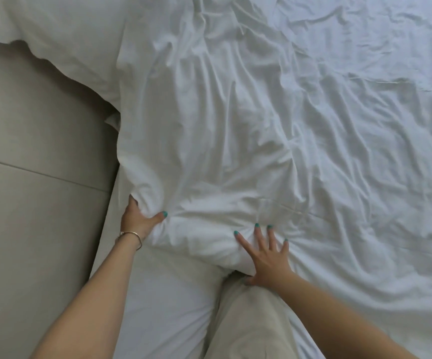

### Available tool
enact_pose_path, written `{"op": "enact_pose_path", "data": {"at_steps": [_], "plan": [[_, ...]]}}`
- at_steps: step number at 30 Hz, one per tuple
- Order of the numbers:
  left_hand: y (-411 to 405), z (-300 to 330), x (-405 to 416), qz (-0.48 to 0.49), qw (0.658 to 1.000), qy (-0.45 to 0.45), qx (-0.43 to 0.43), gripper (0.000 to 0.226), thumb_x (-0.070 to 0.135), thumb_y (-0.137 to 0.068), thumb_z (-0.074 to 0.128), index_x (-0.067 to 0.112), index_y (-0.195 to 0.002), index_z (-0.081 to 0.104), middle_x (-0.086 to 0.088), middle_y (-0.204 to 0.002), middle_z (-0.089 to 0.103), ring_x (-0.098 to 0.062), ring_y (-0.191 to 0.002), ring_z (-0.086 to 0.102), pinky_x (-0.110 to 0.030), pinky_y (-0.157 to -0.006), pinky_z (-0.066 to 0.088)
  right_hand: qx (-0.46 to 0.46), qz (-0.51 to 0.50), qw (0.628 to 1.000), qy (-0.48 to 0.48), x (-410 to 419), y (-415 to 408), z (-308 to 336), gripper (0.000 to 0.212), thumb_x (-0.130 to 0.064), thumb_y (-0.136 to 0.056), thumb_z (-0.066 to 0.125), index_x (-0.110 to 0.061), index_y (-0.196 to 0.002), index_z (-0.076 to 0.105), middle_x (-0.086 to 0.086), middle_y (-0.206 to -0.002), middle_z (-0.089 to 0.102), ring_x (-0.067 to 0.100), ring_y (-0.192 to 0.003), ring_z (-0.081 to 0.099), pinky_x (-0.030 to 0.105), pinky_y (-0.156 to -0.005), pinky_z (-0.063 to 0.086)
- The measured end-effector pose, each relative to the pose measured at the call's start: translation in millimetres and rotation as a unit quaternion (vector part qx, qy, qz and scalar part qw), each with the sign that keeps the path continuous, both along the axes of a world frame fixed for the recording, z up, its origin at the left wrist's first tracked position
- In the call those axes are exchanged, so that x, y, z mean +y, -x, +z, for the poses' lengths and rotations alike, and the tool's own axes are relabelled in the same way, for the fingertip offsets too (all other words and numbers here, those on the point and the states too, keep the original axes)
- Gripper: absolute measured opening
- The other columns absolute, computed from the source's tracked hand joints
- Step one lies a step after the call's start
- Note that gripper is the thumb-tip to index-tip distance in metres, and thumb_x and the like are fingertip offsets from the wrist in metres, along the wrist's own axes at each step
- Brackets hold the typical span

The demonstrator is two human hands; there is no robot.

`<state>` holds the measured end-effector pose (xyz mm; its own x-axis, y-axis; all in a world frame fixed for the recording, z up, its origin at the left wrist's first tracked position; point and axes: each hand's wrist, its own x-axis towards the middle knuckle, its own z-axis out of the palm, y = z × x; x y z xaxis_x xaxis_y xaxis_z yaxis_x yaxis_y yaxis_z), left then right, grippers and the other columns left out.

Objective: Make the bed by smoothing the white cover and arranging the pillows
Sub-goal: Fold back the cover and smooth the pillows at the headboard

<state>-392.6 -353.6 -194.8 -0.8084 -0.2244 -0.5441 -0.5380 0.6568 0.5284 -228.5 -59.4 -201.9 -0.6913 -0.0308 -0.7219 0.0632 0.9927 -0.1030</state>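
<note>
White cover [235, 151] lies rumpled across the bed ahead of you, its near edge bunched just past your knee [248, 320]. Your left hand [138, 218] grips that edge at the bedside, thumb on top and fingers tucked under the fold. Your right hand [266, 257] rests flat on the bunched edge, fingers spread and straight, holding nothing.

Since only one hand has a real hold, a pull from here would likely drag the left side alone and skew the cover, deepening the ridges that run away from you instead of flattening them. The flat right hand may simply slide over the cloth, or pin it and fight the pull. Your knee on the under sheet [163, 294] could trap fabric too.

Farther off, a pillow [54, 29] sits at the far left, cut off by the frame. You cannot tell how many pillows there are, nor where the cover's other edges lie. The beige headboard [28, 164] hides the gap beside the mattress.
</note>
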Motion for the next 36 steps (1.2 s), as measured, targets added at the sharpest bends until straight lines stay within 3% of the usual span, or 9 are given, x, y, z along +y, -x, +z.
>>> {"op": "enact_pose_path", "data": {"at_steps": [6,11,14,16,20,24,28,33,36], "plan": [[-5,55,-18,-0.062,0.991,0.088,0.079,0.062,0.036,-0.063,0.086,0.020,-0.112,0.051,0.000,-0.099,0.066,-0.030,-0.092,0.062,-0.034,-0.074,0.049,0.064,-0.023,0.998,0.017,-28,15,6,0.144,-0.071,-0.034,0.082,-0.039,-0.153,0.006,0.030,-0.128,0.048,0.052,-0.114,0.049,0.060,-0.087,0.046],[-55,59,-44,0.029,0.991,0.128,0.034,0.077,0.031,-0.060,0.089,0.011,-0.121,0.048,-0.013,-0.110,0.065,-0.036,-0.099,0.061,-0.038,-0.078,0.049,0.053,0.037,0.996,0.062,-51,19,24,0.122,-0.013,-0.053,0.082,-0.038,-0.150,0.012,0.012,-0.084,0.056,0.030,-0.068,0.055,0.033,-0.048,0.039],[-54,32,-36,0.119,0.975,0.179,-0.054,0.093,0.022,-0.066,0.085,0.017,-0.137,0.026,-0.022,-0.131,0.045,-0.042,-0.114,0.050,-0.051,-0.092,0.043,-0.030,0.037,0.992,0.118,-35,17,23,0.090,-0.015,-0.086,0.057,-0.039,-0.152,0.002,0.008,-0.117,0.055,0.028,-0.103,0.055,0.034,-0.073,0.047],[-47,27,-10,0.105,0.949,0.294,0.043,0.084,0.005,-0.072,0.070,0.018,-0.139,0.021,-0.021,-0.132,0.039,-0.043,-0.117,0.043,-0.055,-0.097,0.033,-0.060,-0.051,0.984,0.157,-17,19,21,0.078,-0.030,-0.090,0.057,-0.039,-0.153,0.012,0.000,-0.138,0.047,0.022,-0.121,0.050,0.033,-0.090,0.045],[-47,20,68,-0.249,0.897,0.200,0.306,0.066,0.007,-0.067,0.066,0.017,-0.127,0.041,-0.013,-0.127,0.041,-0.037,-0.117,0.040,-0.052,-0.098,0.039,0.059,-0.080,0.994,0.054,15,14,15,0.074,-0.046,-0.088,0.060,-0.042,-0.150,0.021,-0.002,-0.158,0.017,0.027,-0.145,0.017,0.042,-0.113,0.025],[-58,3,113,-0.496,0.857,0.140,0.003,0.084,0.049,-0.083,0.060,0.050,-0.145,0.005,0.000,-0.160,-0.010,-0.025,-0.146,-0.009,-0.068,-0.109,0.015,-0.012,-0.126,0.991,-0.034,45,4,14,0.094,-0.053,-0.085,0.062,-0.055,-0.146,-0.010,-0.005,-0.159,-0.022,0.039,-0.146,-0.012,0.061,-0.110,0.026],[-63,-14,79,-0.451,0.840,0.236,-0.190,0.112,0.079,-0.067,0.056,0.060,-0.128,-0.036,0.014,-0.141,-0.051,-0.022,-0.138,-0.037,-0.081,-0.094,0.009,-0.163,-0.140,0.976,-0.026,82,-2,7,0.094,-0.048,-0.086,0.063,-0.060,-0.143,-0.010,-0.017,-0.156,-0.028,0.034,-0.145,-0.024,0.062,-0.105,0.034],[-59,-2,78,-0.306,0.871,0.255,-0.288,0.124,0.067,-0.070,0.066,0.049,-0.132,-0.039,0.005,-0.141,-0.052,-0.035,-0.137,-0.037,-0.079,-0.099,0.015,-0.214,-0.165,0.963,-0.013,100,13,16,0.070,-0.044,-0.091,0.056,-0.050,-0.149,0.016,-0.014,-0.162,-0.004,0.036,-0.148,0.004,0.048,-0.110,0.035],[-68,7,141,-0.286,0.905,0.265,-0.171,0.104,0.039,-0.084,0.062,0.025,-0.151,-0.016,-0.007,-0.144,-0.049,-0.043,-0.138,-0.030,-0.070,-0.108,0.010,-0.069,-0.174,0.982,-0.004,97,28,28,0.055,-0.040,-0.095,0.050,-0.037,-0.147,0.033,-0.007,-0.155,0.028,0.025,-0.137,0.034,0.040,-0.102,0.042]]}}
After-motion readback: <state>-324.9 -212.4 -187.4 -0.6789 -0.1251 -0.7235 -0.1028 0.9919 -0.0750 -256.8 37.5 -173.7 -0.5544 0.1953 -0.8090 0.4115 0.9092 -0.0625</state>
